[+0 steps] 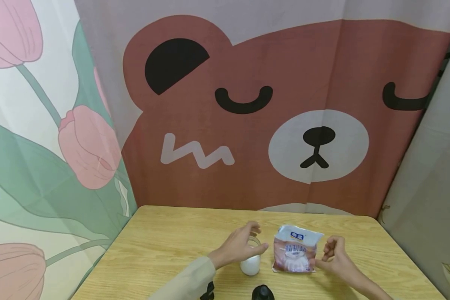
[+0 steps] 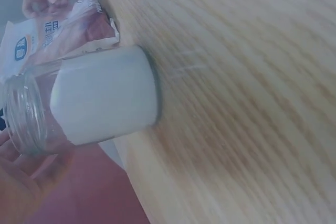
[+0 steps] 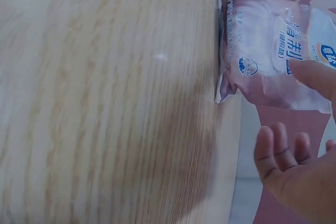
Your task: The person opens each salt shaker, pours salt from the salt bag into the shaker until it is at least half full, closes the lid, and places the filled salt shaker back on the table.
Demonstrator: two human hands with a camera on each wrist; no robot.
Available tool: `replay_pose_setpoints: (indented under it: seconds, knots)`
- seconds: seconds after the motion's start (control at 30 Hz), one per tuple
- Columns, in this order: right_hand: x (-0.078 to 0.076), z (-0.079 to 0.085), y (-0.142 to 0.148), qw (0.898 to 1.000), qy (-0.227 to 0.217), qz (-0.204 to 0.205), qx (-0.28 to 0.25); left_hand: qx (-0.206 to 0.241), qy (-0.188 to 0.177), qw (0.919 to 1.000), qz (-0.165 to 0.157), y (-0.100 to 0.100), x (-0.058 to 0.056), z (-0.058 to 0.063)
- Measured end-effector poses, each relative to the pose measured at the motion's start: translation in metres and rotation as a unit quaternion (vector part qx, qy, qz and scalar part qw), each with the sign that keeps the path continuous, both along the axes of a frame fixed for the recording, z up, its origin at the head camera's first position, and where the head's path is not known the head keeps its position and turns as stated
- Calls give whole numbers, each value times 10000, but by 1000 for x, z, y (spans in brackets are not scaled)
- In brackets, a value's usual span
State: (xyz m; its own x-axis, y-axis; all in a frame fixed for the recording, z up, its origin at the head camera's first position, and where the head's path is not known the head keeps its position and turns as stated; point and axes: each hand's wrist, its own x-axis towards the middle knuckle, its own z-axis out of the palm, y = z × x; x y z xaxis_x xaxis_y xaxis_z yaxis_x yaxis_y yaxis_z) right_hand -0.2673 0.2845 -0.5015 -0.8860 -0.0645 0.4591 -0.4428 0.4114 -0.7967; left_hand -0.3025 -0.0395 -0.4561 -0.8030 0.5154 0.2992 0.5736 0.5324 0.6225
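Note:
A clear glass jar [image 1: 251, 265] stands upright on the table, mostly filled with white contents. My left hand [image 1: 238, 246] is at its neck, thumb stretched across the near side and fingers loosely bent on the far side. The left wrist view shows the jar's open mouth [image 2: 21, 114] beside those fingers; firm contact cannot be made out. Right of the jar, a pink and white bag of salt [image 1: 294, 252] stands on the table. My right hand [image 1: 336, 259] is at the bag's right edge, thumb toward it and fingers loosely bent away from the bag.
A black rounded object [image 1: 263, 292] and another dark object [image 1: 208, 291] are at the near side of the wooden table [image 1: 165, 237], partly cut off or covered. Behind the table hangs a bear-print curtain [image 1: 195, 187]; a flower-print curtain [image 1: 41, 200] hangs on the left.

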Motion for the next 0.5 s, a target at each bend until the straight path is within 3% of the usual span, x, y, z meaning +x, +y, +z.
replay_pose_setpoints:
  seconds: [0.2, 0.5]
  knots:
    - [3, 3, -1, 9994, 305, 20, -142, 117, -262, 9996, -53, -5, 1, -3]
    - [9, 6, -7, 9943, 1007, 330, -124, 107, -311, 9995, 37, -8, 0, -8]
